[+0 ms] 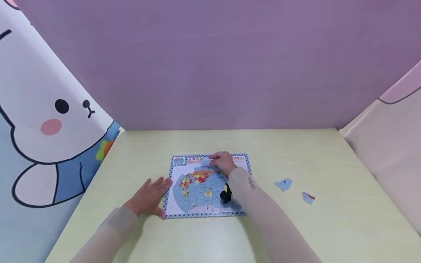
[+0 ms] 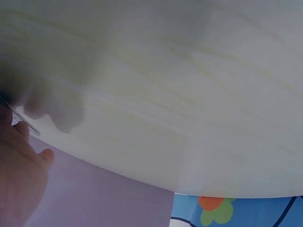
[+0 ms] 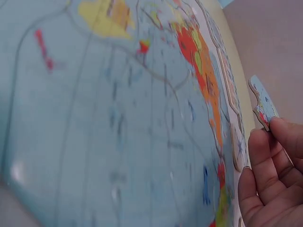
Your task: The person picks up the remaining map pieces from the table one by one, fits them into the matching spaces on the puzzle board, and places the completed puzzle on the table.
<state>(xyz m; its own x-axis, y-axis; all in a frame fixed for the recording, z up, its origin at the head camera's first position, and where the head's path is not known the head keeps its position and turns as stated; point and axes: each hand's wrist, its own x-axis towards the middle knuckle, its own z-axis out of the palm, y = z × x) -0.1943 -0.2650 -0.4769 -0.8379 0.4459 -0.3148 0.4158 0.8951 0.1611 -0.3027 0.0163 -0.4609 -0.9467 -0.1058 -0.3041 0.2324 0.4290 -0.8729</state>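
Note:
A world map jigsaw puzzle (image 1: 175,171) with a dotted blue border lies flat on the table, much of its map filled with fitted pieces. My right hand (image 1: 223,162) is over the upper part of the map. Between its thumb and index finger it pinches a light blue puzzle piece (image 3: 263,101), which has a wavy edge and a little red. At the puzzle's left border, my left hand (image 1: 149,197) rests with its fingers spread, fingertips on the edge. My right forearm hides the map's right side.
Two loose puzzle pieces lie on the table right of the puzzle: a mostly blue one (image 1: 284,184) and a smaller one (image 1: 308,198) with a red strip. A black device (image 1: 226,195) at my right wrist overlaps the map. A purple panel (image 1: 230,73) stands behind the table (image 1: 296,153).

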